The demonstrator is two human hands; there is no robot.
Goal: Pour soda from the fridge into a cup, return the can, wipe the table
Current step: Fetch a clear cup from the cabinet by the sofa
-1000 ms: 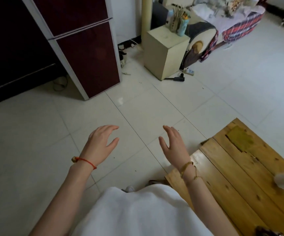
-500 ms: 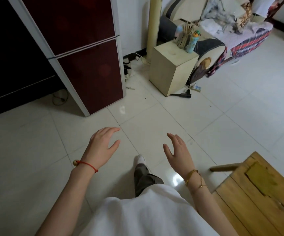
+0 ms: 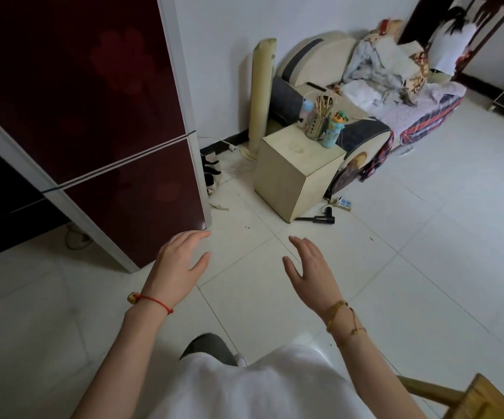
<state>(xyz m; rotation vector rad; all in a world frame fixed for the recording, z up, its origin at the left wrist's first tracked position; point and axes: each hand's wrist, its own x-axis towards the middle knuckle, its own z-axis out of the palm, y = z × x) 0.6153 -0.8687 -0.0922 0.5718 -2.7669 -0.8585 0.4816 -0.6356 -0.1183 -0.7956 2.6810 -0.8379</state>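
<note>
Both hands are up over the white floor (image 3: 426, 267) with nothing in them. The left hand (image 3: 178, 264) and right hand (image 3: 311, 267) have loose, spread fingers. The dark red fridge (image 3: 99, 116) stands shut, just ahead on the left. No words can be read.

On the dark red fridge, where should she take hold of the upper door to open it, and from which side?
No handle shows on the fridge. Probably the upper door's bottom lip, at the pale seam above the lower door, or its free right edge. Left hand, open and nearest, could come from the front-right; right hand is open too.
</note>
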